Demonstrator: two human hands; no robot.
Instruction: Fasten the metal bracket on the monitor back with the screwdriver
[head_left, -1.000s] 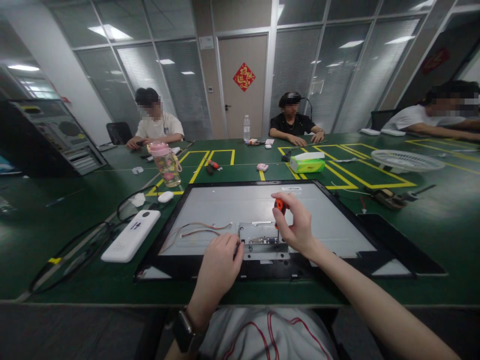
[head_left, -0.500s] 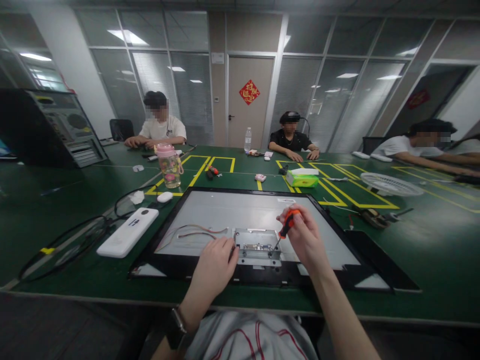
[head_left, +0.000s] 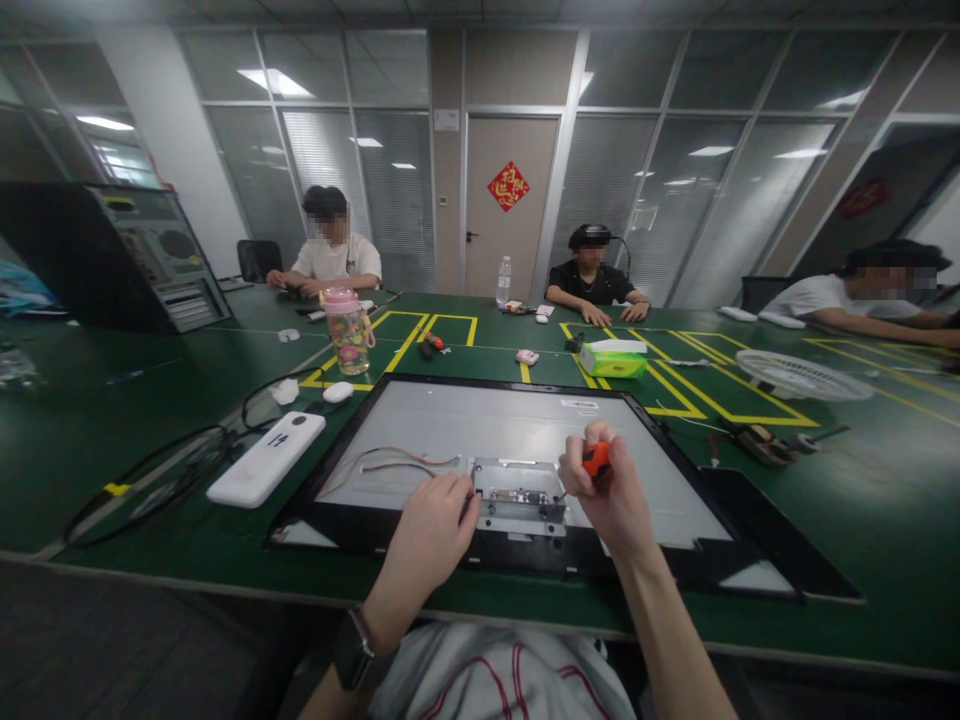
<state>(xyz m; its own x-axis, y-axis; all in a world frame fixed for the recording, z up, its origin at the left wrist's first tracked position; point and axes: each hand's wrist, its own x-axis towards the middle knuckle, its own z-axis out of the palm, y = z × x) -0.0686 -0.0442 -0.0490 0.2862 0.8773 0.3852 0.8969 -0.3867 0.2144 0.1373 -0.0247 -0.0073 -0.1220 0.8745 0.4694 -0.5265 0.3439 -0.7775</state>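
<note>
A screwdriver (head_left: 598, 460) with an orange and black handle is gripped in my right hand (head_left: 611, 490). Its thin shaft slants down left to the right part of a silver metal bracket (head_left: 517, 520). The bracket sits at the near middle of a large flat display panel (head_left: 435, 415) with a black frame, lying on the table. My left hand (head_left: 435, 528) is closed at the bracket's left edge, fingers curled together; its fingertips are partly hidden. Thin coloured wires (head_left: 397, 458) run across the panel just beyond that hand.
To the left lie a white power bank (head_left: 268, 460) and black cables (head_left: 154, 475); a pink-lidded bottle (head_left: 349, 335) stands behind. A green tissue pack (head_left: 613, 360), a white round grille (head_left: 799, 375) and a black flat piece (head_left: 780, 530) are on the right. Co-workers sit across the green table.
My right hand has turned and tilted the screwdriver lower, its handle now pointing more toward me. My left hand stays at the bracket. The whole view has shifted slightly.
</note>
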